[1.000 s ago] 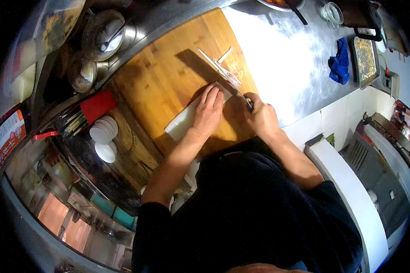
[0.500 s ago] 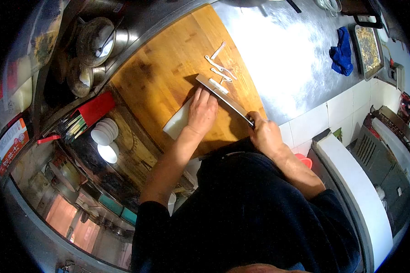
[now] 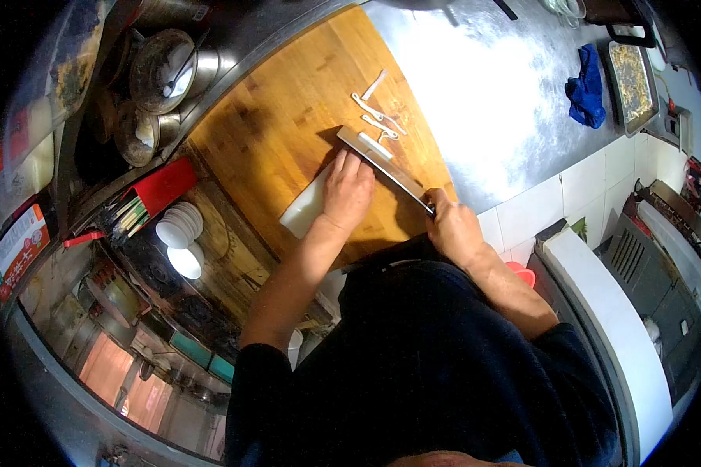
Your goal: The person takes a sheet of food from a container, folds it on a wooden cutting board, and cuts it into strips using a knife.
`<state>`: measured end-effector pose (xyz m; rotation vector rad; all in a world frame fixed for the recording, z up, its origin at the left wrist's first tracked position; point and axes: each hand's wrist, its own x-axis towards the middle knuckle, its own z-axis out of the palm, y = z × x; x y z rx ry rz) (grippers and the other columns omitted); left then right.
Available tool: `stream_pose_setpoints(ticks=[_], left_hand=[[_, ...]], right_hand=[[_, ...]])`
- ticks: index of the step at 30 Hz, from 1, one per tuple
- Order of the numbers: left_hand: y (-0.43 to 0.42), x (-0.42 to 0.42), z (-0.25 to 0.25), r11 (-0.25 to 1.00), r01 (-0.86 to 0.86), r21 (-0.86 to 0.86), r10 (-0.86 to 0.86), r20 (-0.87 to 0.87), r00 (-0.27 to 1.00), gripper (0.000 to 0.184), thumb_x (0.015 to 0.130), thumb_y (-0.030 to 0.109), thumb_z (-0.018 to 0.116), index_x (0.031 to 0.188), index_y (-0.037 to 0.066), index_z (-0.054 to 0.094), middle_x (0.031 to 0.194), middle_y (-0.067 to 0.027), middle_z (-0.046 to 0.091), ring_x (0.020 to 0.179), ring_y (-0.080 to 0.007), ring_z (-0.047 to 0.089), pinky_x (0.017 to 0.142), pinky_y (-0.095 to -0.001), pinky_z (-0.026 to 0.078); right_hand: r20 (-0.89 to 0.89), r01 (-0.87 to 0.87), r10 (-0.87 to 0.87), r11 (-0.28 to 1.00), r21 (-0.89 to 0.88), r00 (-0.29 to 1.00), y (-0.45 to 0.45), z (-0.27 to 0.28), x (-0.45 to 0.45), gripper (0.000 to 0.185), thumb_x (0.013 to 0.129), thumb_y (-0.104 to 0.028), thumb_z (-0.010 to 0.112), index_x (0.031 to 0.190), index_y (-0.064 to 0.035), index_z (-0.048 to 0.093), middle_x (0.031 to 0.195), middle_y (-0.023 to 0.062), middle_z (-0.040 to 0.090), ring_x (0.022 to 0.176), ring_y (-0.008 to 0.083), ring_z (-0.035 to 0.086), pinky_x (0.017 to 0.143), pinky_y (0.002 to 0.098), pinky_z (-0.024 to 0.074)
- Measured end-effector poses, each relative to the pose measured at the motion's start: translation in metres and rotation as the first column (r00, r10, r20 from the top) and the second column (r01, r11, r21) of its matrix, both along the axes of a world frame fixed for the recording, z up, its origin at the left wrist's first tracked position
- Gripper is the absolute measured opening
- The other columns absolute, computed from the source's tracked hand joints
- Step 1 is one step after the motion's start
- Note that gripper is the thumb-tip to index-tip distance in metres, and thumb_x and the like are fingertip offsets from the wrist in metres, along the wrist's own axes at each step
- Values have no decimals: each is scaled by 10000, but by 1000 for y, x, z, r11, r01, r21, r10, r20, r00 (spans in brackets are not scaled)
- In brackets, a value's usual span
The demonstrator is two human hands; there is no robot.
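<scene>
My right hand [image 3: 453,229] is wrapped round the handle of a cleaver [image 3: 389,172], whose long blade slants up and left across the board. My left hand [image 3: 349,191] presses with curled fingers on a smooth white slab of what looks like dough [image 3: 300,214], its fingertips close against the blade. Most of the slab's far end is hidden by that hand and the cleaver. Just beyond the blade lies a narrow white cut piece [image 3: 375,145]. Several thin white strips [image 3: 374,107], some curled, are scattered farther up the round wooden cutting board [image 3: 288,101].
A shiny metal counter [image 3: 475,101] adjoins the board, with a blue cloth [image 3: 586,87] and a metal tray of crumbly food [image 3: 632,82]. To the left are metal bowls [image 3: 162,74], a red box of chopsticks [image 3: 163,187] and stacked white bowls [image 3: 181,226].
Both hands and the cleaver hold almost the same pose. The view has shifted very slightly, and the strips lie as before.
</scene>
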<state>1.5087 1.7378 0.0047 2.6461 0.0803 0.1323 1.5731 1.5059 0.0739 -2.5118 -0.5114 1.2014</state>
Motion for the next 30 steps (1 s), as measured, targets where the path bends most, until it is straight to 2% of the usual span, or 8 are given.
stream_pose_setpoints(ticks=[2, 14, 16, 19, 22, 24, 26, 30], left_hand=[[0, 0, -3, 1000, -6, -4, 6, 20, 1000, 102, 874, 35, 678, 924, -54, 681, 1150, -229, 633, 1140, -437, 611, 1014, -509, 557], [0, -7, -4, 999, 3, -50, -7, -71, 997, 152, 884, 82, 649, 940, -46, 710, 1140, -204, 622, 1142, -403, 595, 995, -490, 565], [0, -8, -6, 999, 14, -29, -17, -101, 995, 132, 870, 20, 685, 971, -64, 705, 1174, -230, 640, 1161, -421, 613, 1063, -489, 532], [1, -7, -3, 1000, 8, -25, -11, -113, 994, 139, 903, 32, 690, 1006, -60, 701, 1165, -230, 637, 1184, -418, 612, 1077, -482, 527], [2, -6, -6, 1000, 10, -14, -10, -26, 1000, 154, 935, 55, 703, 1032, -64, 692, 1164, -229, 636, 1201, -419, 610, 1088, -477, 523], [4, -5, -5, 999, -13, -47, 15, 37, 999, 160, 943, 62, 708, 1042, -63, 692, 1171, -230, 634, 1217, -423, 605, 1096, -476, 520], [6, -6, -2, 996, -19, -82, 28, 98, 995, 167, 950, 68, 713, 1051, -63, 692, 1178, -231, 633, 1233, -427, 601, 1105, -475, 517], [9, -12, -3, 999, -12, -34, 12, 5, 1000, 158, 875, 41, 702, 1000, -56, 703, 1179, -207, 644, 1261, -414, 599, 1059, -466, 548]], right_hand=[[19, -34, 33, 999, 40, 999, -1, -1, 0, 352, 886, -66, 700, 1204, -37, 553, 851, 284, 742, 851, 482, 756, 764, 568, 619], [52, -86, 85, 996, 25, 995, 42, -17, 13, 394, 878, -80, 708, 1238, -26, 558, 899, 301, 751, 877, 486, 753, 787, 568, 607], [19, -72, 72, 997, 23, 997, 61, -17, 26, 384, 872, -75, 711, 1226, -21, 572, 913, 304, 752, 890, 483, 755, 800, 570, 606], [42, -45, 46, 999, -31, 998, 70, -14, 27, 448, 871, -50, 735, 1304, -41, 621, 980, 301, 751, 924, 485, 742, 854, 546, 603], [45, -10, 7, 997, 70, 999, 61, -6, 29, 464, 885, -67, 739, 1337, -41, 635, 960, 301, 752, 915, 473, 749, 838, 537, 607], [132, 92, -115, 981, 169, 985, 55, 8, 34, 461, 920, -80, 696, 1373, -64, 610, 929, 306, 748, 902, 491, 749, 843, 550, 617], [65, 163, -175, 974, 157, 982, 47, 16, 33, 439, 917, -79, 711, 1348, -85, 626, 926, 293, 752, 891, 489, 751, 833, 547, 620], [69, 16, -23, 994, 108, 997, 25, 14, 13, 385, 900, -87, 733, 1272, -78, 631, 869, 264, 750, 854, 472, 754, 776, 561, 614]])
